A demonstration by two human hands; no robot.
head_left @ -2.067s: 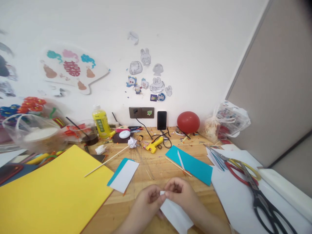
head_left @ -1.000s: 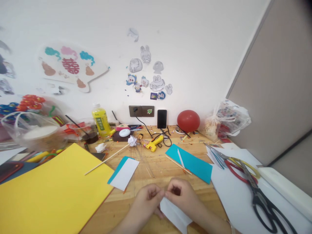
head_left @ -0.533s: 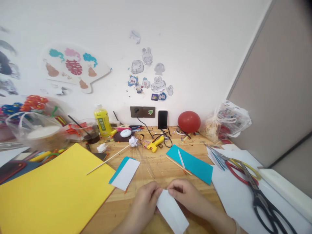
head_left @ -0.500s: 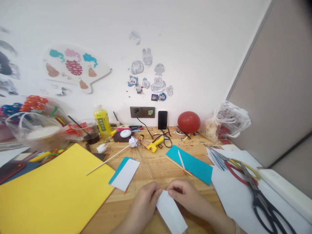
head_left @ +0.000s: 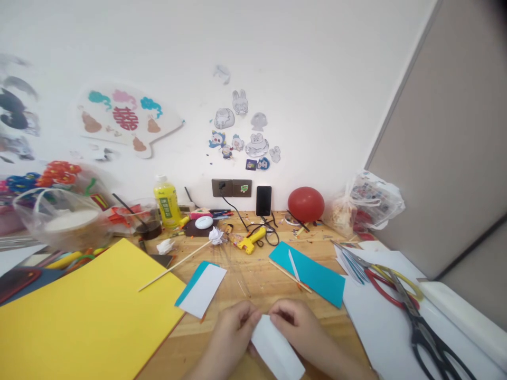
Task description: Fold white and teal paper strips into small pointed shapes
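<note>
A narrow white paper strip (head_left: 276, 349) slants toward me over the table's front, its far end pinched in both hands. My left hand (head_left: 237, 324) is closed on its left corner, thumb on top. My right hand (head_left: 291, 322) grips the right corner the same way. The fingers beneath the paper are mostly hidden. Beyond my left hand lies a white paper piece (head_left: 204, 291) over a teal one. A teal paper strip (head_left: 312, 274) rests past my right hand, with a thin white paper sliver (head_left: 293, 264) and a wooden stick on it.
Yellow paper (head_left: 91, 311) covers the left side. A stick with a crumpled white paper flower (head_left: 216, 236) lies behind it. Farther back are a yellow glue gun (head_left: 251, 241), phone (head_left: 263, 200), drink bottle (head_left: 167, 201) and red balloon (head_left: 306, 204). Black-handled scissors (head_left: 422, 330) lie on white sheets at right.
The view has tilted slightly upward, so the scene sits a little lower. Both hands still pinch the white paper strip, and their grip has shifted only slightly.
</note>
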